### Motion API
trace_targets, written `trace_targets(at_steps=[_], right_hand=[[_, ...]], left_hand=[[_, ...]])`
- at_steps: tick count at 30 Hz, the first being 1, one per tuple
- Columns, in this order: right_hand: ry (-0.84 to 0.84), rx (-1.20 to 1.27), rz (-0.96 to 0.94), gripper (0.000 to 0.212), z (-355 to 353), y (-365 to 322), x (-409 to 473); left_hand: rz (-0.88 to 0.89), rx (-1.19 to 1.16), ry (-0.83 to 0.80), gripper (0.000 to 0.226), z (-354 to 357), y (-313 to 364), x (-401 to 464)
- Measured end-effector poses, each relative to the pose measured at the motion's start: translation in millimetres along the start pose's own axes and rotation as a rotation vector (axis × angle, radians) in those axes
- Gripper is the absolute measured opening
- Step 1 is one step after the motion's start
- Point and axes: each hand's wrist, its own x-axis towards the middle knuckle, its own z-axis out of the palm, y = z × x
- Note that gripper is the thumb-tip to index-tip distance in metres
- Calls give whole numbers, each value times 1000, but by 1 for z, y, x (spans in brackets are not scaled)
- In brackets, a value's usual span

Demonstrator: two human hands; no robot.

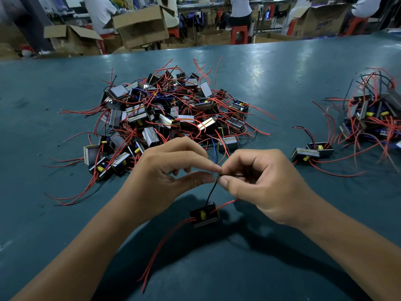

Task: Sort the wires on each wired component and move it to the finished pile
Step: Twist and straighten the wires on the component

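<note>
Two hands [171, 170], two component piles [169, 111], one held component [205, 215].

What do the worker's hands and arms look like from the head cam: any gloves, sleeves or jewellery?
Both are bare. The left hand and right hand wear no gloves, and no rings show on the fingers. No watch or band shows at either wrist. Both forearms are uncovered to the frame edge, so no sleeve is in view.

My teal table [282, 68] carries a large pile of wired components [169, 114] at centre, a smaller pile [373, 114] at right, and two loose components [312, 152] between them.
</note>
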Motion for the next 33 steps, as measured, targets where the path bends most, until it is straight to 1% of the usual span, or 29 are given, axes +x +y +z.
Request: trace_targets(at_steps=[3,8,13,16,20,24,27,31,33], right_hand=[[-29,3,-6,6,0,-1,-1],[-47,-9,-8,6,0,-3,-1],[-27,-9,3,5,1,-2,-1],[-19,-27,-2,9,2,-1,-2],[3,-86,-10,7,1,0,-2],[49,-204,-45,4,1,-2,-3],[88,-307,-88,9,2,-3,-2],[118,-365,-83,4,5,-2,-2],[126,-360,-78,4,6,-2,-2]], left_hand=[[68,89,17,8,0,1,1],[194,261,15,12,-2,1,1],[216,350,0,19,2,0,0],[194,366,-27,20,3,0,-1],[89,314,-61,20,7,6,-2],[-102,220,-62,11,12,17,-2],[-244,150,-41,14,14,24,-3],[-402,44,-32,15,17,31,-3],[-422,94,-18,17,19,35,-4]])
